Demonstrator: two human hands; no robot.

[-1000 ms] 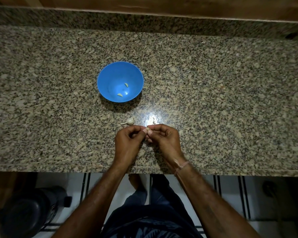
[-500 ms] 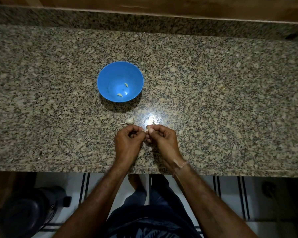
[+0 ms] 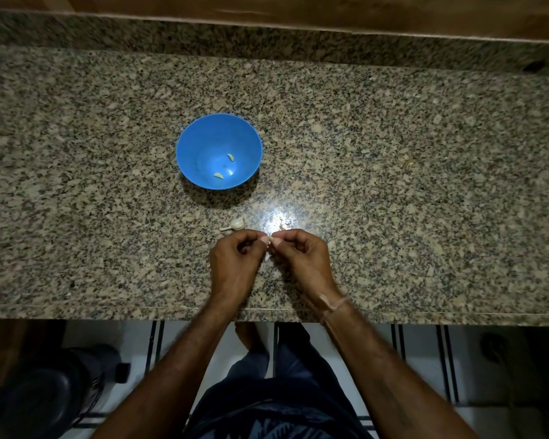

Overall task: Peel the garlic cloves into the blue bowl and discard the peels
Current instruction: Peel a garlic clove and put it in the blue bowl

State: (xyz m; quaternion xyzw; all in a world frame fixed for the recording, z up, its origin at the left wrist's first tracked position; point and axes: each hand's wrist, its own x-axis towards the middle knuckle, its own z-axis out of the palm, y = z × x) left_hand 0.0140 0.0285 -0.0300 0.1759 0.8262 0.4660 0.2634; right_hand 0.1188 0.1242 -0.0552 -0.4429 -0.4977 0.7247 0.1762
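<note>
A blue bowl (image 3: 200,141) stands on the speckled granite counter (image 3: 393,172) with two peeled cloves (image 3: 218,175) lying in its bottom. Just below it lies the rest of a white garlic bulb (image 3: 237,224) with its stem pointing left. My left hand (image 3: 235,264) and my right hand (image 3: 301,258) meet fingertip to fingertip near the counter's front edge, both pinching one small pale garlic clove (image 3: 270,240). Most of that clove is hidden by my fingers. A thin band circles my right wrist.
The counter's front edge (image 3: 108,312) runs just under my wrists. A wooden ledge (image 3: 267,11) lines the back. On the floor at lower left stands a dark round container (image 3: 48,394). A bright light reflection sits on the granite right of the bulb.
Both hands have stayed in place on the clove, with only small finger movements. The bowl and the bulb have not moved.
</note>
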